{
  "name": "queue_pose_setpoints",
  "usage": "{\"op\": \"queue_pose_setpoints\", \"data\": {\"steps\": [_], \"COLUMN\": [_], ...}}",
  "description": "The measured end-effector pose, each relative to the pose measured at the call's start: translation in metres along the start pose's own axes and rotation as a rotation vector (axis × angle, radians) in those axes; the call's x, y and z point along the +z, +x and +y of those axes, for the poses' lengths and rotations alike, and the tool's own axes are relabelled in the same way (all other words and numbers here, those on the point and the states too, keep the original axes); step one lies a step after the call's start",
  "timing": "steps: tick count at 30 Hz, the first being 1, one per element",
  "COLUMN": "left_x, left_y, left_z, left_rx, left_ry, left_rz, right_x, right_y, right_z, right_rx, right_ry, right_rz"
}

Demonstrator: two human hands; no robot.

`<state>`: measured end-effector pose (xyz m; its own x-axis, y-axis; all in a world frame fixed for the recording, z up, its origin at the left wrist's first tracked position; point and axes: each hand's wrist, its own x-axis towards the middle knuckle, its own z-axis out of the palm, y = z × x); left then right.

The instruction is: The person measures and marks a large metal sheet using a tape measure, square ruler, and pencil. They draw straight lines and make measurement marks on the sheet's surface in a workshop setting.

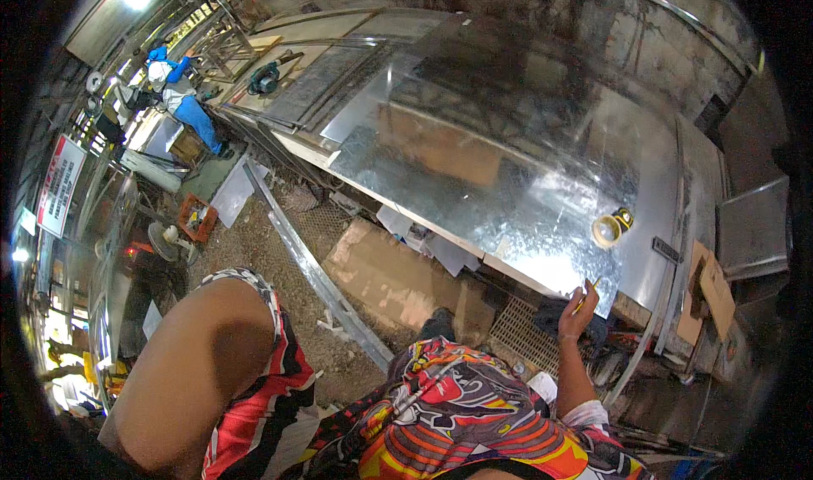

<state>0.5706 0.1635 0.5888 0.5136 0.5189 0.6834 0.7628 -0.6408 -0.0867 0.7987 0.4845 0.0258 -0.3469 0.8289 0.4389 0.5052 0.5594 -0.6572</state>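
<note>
My right hand (577,311) is closed around a thin yellow pencil (583,302), at the near edge of a shiny metal sheet (525,201) lying on the workbench. On the sheet beyond that hand sit a pale yellow ring-shaped roll (605,231) and, touching it, a small black-and-yellow object (625,217) that looks like a tape measure. A short dark flat bar (667,250) lies to their right. My left arm is raised at the lower left, bare below its red and black sleeve; its hand is out of the picture.
A green circular saw (264,79) rests on the far left of the bench. Beyond it a person in blue (190,107) stands working. A long metal strip (318,277) leans across the floor at my left, near an orange crate (196,217). Brown board pieces (718,298) stand at the right.
</note>
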Motion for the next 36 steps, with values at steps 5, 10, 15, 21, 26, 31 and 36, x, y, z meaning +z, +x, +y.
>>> {"op": "queue_pose_setpoints", "data": {"steps": [5,10,15,21,26,31,36], "left_x": [-0.011,-0.009,-0.010,0.066,0.116,0.140,0.164], "left_y": [-0.009,-0.008,-0.011,-0.013,0.005,0.051,0.090], "left_z": [0.001,-0.021,-0.065,-0.085,-0.091,-0.087,-0.081], "left_rx": [-0.014,0.001,-0.027,-0.153,-0.162,-0.088,-0.087], "left_ry": [-0.024,-0.132,-0.295,-0.608,-0.902,-0.994,-0.972], "left_rz": [0.043,0.069,0.114,0.147,0.180,0.170,0.163], "right_x": [-0.009,-0.045,-0.077,-0.072,-0.066,-0.056,-0.047], "right_y": [0.001,0.001,0.013,0.017,0.064,0.122,0.172], "right_z": [-0.015,-0.022,-0.054,-0.038,-0.036,-0.010,0.007], "right_rx": [-0.087,0.080,0.117,0.116,0.148,0.107,0.109], "right_ry": [-0.051,-0.064,-0.062,-0.091,-0.199,-0.305,-0.440], "right_rz": [0.080,0.122,0.207,0.227,0.025,-0.118,-0.326]}}
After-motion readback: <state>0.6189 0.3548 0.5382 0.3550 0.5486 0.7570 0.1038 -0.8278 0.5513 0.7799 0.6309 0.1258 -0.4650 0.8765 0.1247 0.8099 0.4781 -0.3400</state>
